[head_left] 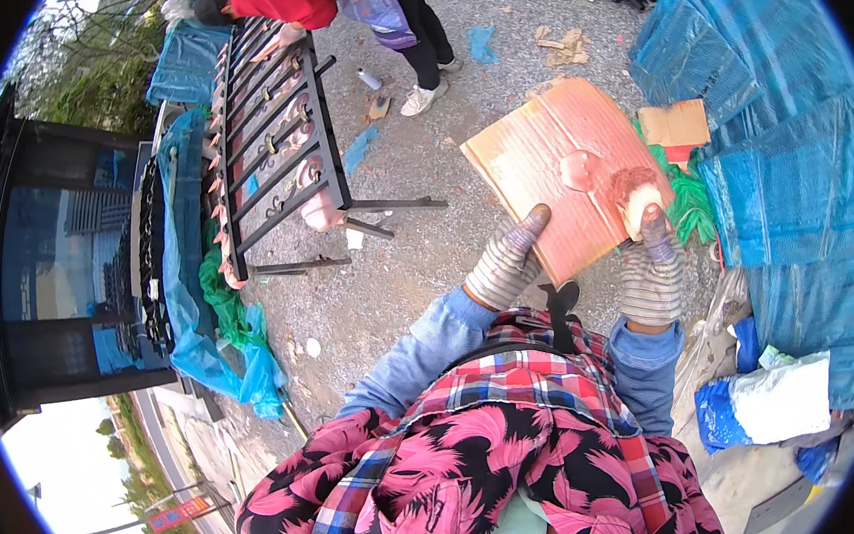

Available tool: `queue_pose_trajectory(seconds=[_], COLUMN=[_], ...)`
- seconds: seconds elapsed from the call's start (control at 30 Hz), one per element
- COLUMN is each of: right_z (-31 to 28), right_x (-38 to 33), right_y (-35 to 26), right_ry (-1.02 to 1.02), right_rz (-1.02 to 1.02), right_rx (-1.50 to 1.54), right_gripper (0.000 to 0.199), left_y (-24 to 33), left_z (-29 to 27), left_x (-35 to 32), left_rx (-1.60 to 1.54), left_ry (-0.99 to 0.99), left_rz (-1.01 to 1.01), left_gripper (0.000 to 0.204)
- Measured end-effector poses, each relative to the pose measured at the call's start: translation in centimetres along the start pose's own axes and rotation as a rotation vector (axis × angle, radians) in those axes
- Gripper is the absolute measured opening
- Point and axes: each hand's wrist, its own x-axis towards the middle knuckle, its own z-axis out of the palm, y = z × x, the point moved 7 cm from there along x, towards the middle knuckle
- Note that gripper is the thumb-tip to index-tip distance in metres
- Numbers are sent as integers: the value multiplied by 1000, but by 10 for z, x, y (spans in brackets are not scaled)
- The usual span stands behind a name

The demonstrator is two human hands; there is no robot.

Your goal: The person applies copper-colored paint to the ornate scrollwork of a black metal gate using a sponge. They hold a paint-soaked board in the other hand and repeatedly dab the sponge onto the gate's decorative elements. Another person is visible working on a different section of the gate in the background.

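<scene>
Both gloved hands, left hand (503, 265) and right hand (651, 275), close on the near edge of a paint-smeared cardboard sheet (565, 169), keeping it level like a palette, the black metal gate (276, 145) far left.

The flat corrugated cardboard sheet (560, 167) is pale orange-pink, whitened along one corner and smeared with darker red-brown around a cream blob near its lower edge. Both hands wear knitted gloves striped grey and white, the left hand (506, 263) and the right hand (652, 275), with bluish-purple fingertips. The sleeves are light blue denim. Below them, a shirt in red, blue and white plaid meets a cloth patterned with pink leaves on black (490, 483). The black metal gate panel (276, 145) carries pinkish ornaments. Crumpled plastic sheeting (787, 155) is bright blue, a net bundle (693, 203) green, and the gravel ground (397, 265) grey.
</scene>
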Motion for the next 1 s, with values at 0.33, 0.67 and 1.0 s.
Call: queue_pose_trajectory(seconds=[0.33,0.67,1.0], right_z=[78,196,305], right_x=[-2,-38,-95], right_y=[44,187,311], right_ry=[-194,-393,-632], right_rz=[53,204,486], right_rx=[-170,-393,-385], right_gripper=[43,46,48], left_y=[98,165,206], left_z=[-106,-303,-385], left_x=[-93,-261,-317], left_rx=[-264,-307,-266], left_ry=[173,586,689], left_rz=[254,601,722], left_gripper=[60,57,69])
